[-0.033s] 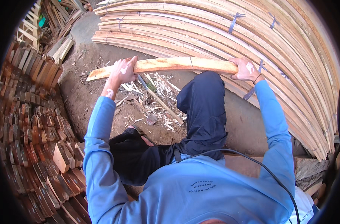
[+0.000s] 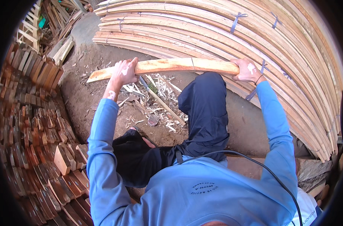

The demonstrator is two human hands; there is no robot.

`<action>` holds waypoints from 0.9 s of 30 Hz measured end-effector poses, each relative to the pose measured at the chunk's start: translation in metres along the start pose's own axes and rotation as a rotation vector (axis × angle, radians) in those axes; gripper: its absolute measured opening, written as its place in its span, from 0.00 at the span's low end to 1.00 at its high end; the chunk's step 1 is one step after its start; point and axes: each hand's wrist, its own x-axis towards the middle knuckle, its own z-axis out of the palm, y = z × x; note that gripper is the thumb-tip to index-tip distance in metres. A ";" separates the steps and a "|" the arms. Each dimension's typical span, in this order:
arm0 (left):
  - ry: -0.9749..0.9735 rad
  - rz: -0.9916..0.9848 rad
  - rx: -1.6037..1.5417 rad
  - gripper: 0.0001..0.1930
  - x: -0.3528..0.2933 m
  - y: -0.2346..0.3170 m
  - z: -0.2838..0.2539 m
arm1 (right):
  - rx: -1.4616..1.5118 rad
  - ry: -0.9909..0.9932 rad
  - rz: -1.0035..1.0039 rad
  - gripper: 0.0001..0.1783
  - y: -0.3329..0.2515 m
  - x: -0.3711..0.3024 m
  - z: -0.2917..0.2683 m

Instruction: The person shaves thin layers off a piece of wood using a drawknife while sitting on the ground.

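Observation:
A pale wooden board (image 2: 179,65) spans the space between my hands, held crosswise beyond my knees; it looks curved in this view. My left hand (image 2: 125,71) wraps round it some way in from its tapered left end, which sticks out past the fist. At the other end my right hand (image 2: 248,70) grips the board, fingers curled over it. The board passes just above my raised right knee (image 2: 211,81). A thin line crosses its face right of the middle. Beneath it, wood shavings (image 2: 160,100) and a narrow stick (image 2: 164,101) lie on the dirt.
Long strips of wood (image 2: 201,35), bundled with blue ties (image 2: 237,22), are stacked at the far right. Along the left side rises a pile of short, darker wood blocks (image 2: 43,150). A black cable (image 2: 254,162) runs over my blue shirt.
My left forearm has shifted very slightly to the right. Both hands and the board stay practically where they were.

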 end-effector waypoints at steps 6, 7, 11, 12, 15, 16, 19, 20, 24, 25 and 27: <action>-0.114 -0.094 -0.021 0.22 -0.009 0.012 0.014 | -0.012 0.019 0.072 0.35 -0.001 -0.021 0.022; -0.112 -0.093 -0.038 0.22 -0.012 0.015 0.016 | 0.010 0.021 0.091 0.36 0.000 -0.022 0.025; -0.146 -0.141 -0.033 0.25 -0.017 0.018 0.017 | 0.155 0.103 0.133 0.32 -0.002 -0.032 0.043; -0.146 -0.156 -0.041 0.25 -0.020 0.019 0.015 | 0.214 0.148 0.125 0.33 -0.005 -0.034 0.052; -0.133 -0.210 -0.071 0.25 -0.029 0.026 0.014 | 0.335 0.153 0.297 0.31 -0.025 -0.035 0.067; -0.124 -0.230 -0.082 0.24 -0.031 0.032 0.012 | 0.342 0.182 0.330 0.31 -0.023 -0.034 0.077; -0.149 -0.266 -0.098 0.27 -0.027 0.036 0.009 | 0.356 0.223 0.352 0.29 -0.017 -0.023 0.087; -0.142 -0.262 -0.114 0.27 -0.027 0.032 0.012 | 0.374 0.235 0.329 0.29 -0.015 -0.019 0.086; -0.147 -0.278 -0.341 0.29 -0.018 0.022 0.007 | 0.565 0.165 0.312 0.27 -0.027 0.012 0.039; -0.129 -0.296 -0.446 0.27 -0.014 0.026 0.001 | 0.626 0.151 0.287 0.26 -0.029 0.021 0.026; -0.092 -0.330 -0.659 0.25 -0.007 0.039 -0.008 | 0.900 0.107 0.232 0.25 -0.032 0.043 0.005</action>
